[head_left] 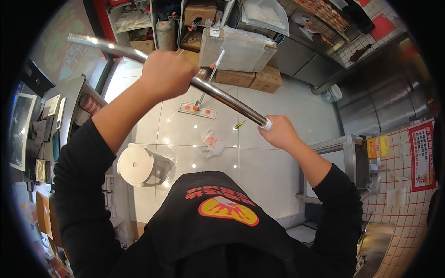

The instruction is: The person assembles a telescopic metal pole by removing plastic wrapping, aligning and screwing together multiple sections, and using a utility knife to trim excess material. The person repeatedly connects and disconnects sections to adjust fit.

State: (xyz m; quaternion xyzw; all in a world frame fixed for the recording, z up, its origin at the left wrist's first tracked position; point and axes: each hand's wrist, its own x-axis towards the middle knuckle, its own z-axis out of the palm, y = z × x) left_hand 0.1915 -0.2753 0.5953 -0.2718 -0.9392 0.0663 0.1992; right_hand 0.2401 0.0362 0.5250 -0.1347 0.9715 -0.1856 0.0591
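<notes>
Bunched black sleeves (85,160) flank a black apron (185,231) with a red-rimmed yellow emblem (228,211).

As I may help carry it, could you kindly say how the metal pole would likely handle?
The metal pole is probably stiff, running straight from the left hand to the right hand. Its smooth, shiny surface may feel slippery. Being round, it could well roll if laid on the tiled floor.

White stool (139,162) (round-topped), cardboard boxes (267,79), red-and-white sign (422,156)
</notes>
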